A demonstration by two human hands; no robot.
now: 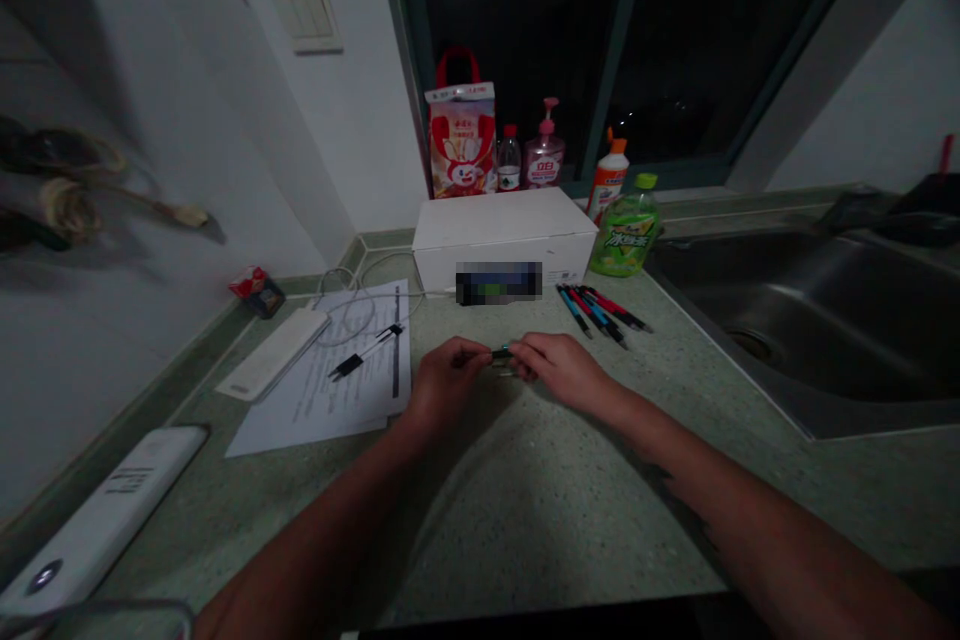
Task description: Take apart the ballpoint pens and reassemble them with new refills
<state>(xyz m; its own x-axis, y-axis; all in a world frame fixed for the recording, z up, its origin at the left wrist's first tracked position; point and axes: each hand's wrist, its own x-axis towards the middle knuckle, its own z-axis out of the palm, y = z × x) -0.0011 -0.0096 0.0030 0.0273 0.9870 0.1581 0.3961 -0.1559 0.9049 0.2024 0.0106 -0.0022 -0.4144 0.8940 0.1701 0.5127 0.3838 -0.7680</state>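
My left hand (451, 375) and my right hand (559, 362) meet over the middle of the counter, fingertips pinched. Between them is a short, dark pen part (500, 354) with a bit of green near the right fingers; both hands grip it. A small thin piece (506, 374) shows just below it, too small to make out. On the printed paper (315, 415) to the left lie black and clear pen parts (347, 366). Several click pens (600, 313) in blue, red and black are heaped beyond my right hand.
A white box (502, 225) stands at the back, with a blurred-out device (499, 283) before it. Bottles, including a green detergent bottle (628, 230), line the window. The sink (780, 320) is at right; a white power bank (274, 352) and cable lie left.
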